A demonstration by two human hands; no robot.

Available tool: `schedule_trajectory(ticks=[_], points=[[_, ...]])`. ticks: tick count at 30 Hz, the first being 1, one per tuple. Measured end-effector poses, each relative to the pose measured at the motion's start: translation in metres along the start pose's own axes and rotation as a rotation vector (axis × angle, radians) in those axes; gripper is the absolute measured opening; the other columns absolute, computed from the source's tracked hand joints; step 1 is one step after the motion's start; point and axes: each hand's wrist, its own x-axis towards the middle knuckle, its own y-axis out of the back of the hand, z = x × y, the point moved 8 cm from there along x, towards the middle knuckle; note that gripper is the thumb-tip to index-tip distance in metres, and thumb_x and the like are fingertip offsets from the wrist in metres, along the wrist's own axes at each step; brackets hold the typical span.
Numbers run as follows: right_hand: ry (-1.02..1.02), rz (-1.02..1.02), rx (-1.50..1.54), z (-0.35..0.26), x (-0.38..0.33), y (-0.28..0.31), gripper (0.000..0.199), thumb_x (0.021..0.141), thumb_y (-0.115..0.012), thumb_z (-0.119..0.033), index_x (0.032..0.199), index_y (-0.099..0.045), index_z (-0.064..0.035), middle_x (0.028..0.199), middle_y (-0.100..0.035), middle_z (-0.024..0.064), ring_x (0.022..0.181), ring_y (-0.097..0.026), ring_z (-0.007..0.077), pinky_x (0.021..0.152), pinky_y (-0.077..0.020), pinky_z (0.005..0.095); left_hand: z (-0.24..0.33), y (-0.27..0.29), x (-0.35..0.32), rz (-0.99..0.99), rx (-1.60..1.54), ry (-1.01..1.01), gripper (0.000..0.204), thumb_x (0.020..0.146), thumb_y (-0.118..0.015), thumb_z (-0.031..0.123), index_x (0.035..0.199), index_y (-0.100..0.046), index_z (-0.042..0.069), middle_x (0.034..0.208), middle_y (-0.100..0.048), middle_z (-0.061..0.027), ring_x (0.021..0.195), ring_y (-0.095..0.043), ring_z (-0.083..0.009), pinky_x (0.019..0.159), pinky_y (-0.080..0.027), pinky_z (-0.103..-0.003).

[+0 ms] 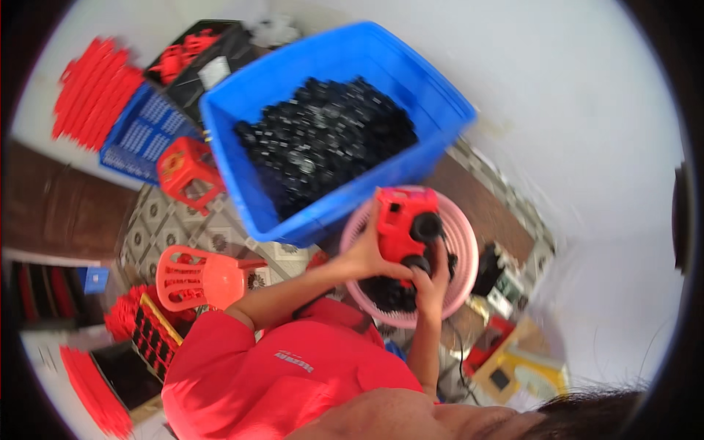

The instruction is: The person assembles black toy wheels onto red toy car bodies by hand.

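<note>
My left hand [364,253] grips the side of a red toy vehicle body [398,218], holding it over a round pink basket [463,246]. My right hand [431,281] is closed on a black wheel [416,262] at the lower edge of the red body. A second black wheel [426,226] sits on the body's right side. More black wheels [387,295] lie in the pink basket below my hands. Just behind the basket stands a big blue tub [411,81] heaped with black wheels [323,139].
Two red plastic stools [187,172] [202,277] stand on the patterned floor at left. Further left are a blue crate [143,132], stacked red strips [92,88] and a black crate of red parts [189,55]. Cardboard and yellow boxes [517,367] lie at lower right.
</note>
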Motion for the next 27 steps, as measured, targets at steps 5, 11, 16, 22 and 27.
schedule_trajectory(ticks=[5, 11, 16, 22, 27], points=[[0.193, -0.025, 0.195, -0.042, 0.004, -0.064, 0.089, 0.067, -0.081, -0.021, 0.141, -0.037, 0.0022, 0.132, -0.050, 0.0115, 0.123, -0.050, 0.0237, 0.105, -0.0390, 0.0367, 0.025, 0.070, -0.017, 0.030, -0.404, 0.030, 0.149, 0.054, -0.095, 0.031, 0.152, 0.017, 0.009, 0.150, -0.030, -0.0220, 0.137, -0.037, -0.0288, 0.112, -0.031, -0.038], [0.221, -0.384, 0.086, -0.095, 0.031, -0.175, 0.088, 0.076, -0.069, -0.023, 0.147, -0.024, 0.0019, 0.144, -0.036, 0.0168, 0.135, -0.036, 0.0269, 0.111, -0.0282, 0.0397, 0.028, 0.182, -0.026, 0.158, -0.593, -0.027, 0.140, 0.059, -0.090, 0.013, 0.153, 0.013, 0.012, 0.153, -0.027, -0.0161, 0.136, -0.038, -0.0249, 0.113, -0.031, -0.039], [0.341, -0.275, -0.172, -0.116, 0.028, -0.196, 0.085, 0.082, -0.070, -0.052, 0.140, -0.043, 0.0022, 0.149, -0.036, 0.0222, 0.134, -0.040, 0.0318, 0.103, -0.0399, 0.0396, -0.051, 0.409, 0.036, 0.592, -0.701, 0.070, 0.118, 0.074, -0.079, 0.002, 0.154, 0.005, 0.025, 0.129, -0.054, -0.0135, 0.110, -0.061, -0.0252, 0.092, -0.052, -0.041], [-0.164, -0.109, -0.063, -0.017, -0.052, -0.176, 0.048, 0.090, -0.069, -0.015, 0.132, -0.053, 0.0005, 0.122, -0.064, 0.0131, 0.112, -0.061, 0.0204, 0.097, -0.0470, 0.0329, -0.132, 0.666, 0.145, 0.863, -0.554, 0.122, 0.119, 0.070, -0.069, 0.072, 0.155, -0.008, 0.016, 0.157, -0.023, -0.0126, 0.143, -0.019, -0.0430, 0.110, -0.012, -0.068], [-0.324, 0.091, -0.146, 0.032, -0.121, -0.157, 0.044, 0.091, -0.066, -0.024, 0.127, -0.057, -0.0002, 0.117, -0.066, 0.0142, 0.106, -0.064, 0.0212, 0.090, -0.0500, 0.0333, -0.065, 0.483, 0.176, 0.297, -0.475, -0.005, 0.059, 0.101, -0.045, 0.033, 0.150, -0.027, 0.006, 0.155, -0.022, -0.0254, 0.143, -0.027, -0.0368, 0.115, -0.026, -0.048]])
